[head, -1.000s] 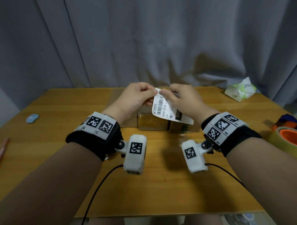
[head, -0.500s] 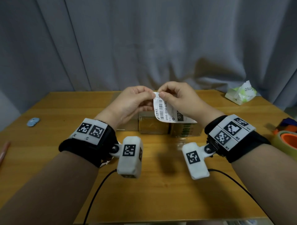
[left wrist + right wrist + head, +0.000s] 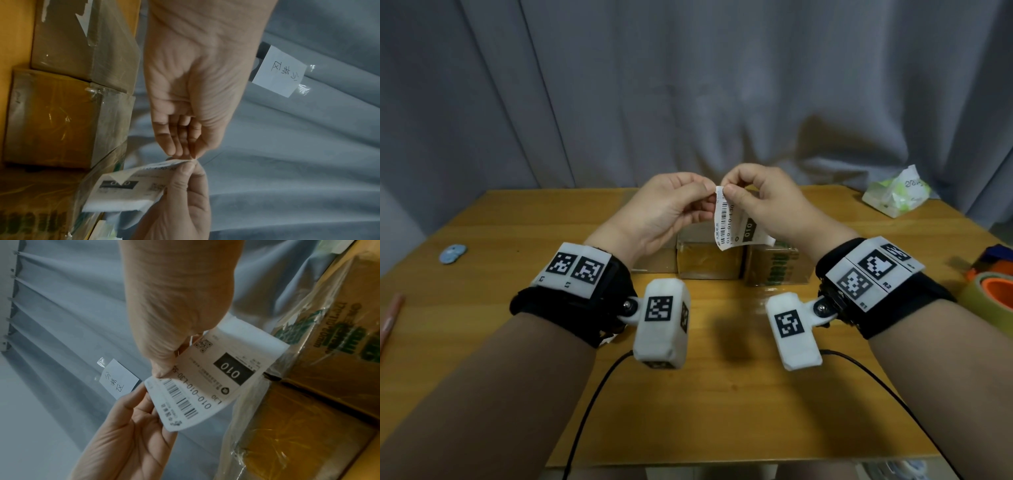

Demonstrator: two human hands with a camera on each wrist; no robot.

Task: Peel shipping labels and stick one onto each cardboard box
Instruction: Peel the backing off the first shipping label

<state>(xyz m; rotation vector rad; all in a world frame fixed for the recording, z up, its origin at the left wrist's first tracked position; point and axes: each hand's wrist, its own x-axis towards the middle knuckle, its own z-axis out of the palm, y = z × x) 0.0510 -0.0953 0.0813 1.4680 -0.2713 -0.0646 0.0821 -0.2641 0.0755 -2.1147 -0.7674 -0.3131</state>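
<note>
- Both hands have lifted a bit since a second ago; left hand (image 3: pixel 667 209) and right hand (image 3: pixel 763 202) fingers pinching the white barcode shipping label (image 3: pixel 732 226) at its top corner.
- Looks like peeling has barely begun; the brown cardboard boxes (image 3: pixel 709 263) on the wooden surface (image 3: pixel 722 394) show no label that I can see.

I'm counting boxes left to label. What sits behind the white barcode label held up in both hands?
Behind the white barcode label, taped brown cardboard boxes stand in a row on the wooden table. Their tops are mostly covered by label and hands, so labels there cannot be seen.

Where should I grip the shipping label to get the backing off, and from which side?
Grip the shipping label at its top corner, where both layers meet. The right hand already pinches it there from the right, and the left hand comes in from the left. The rest hangs curled and loose over the cardboard boxes, so likely only that corner gives purchase.
</note>
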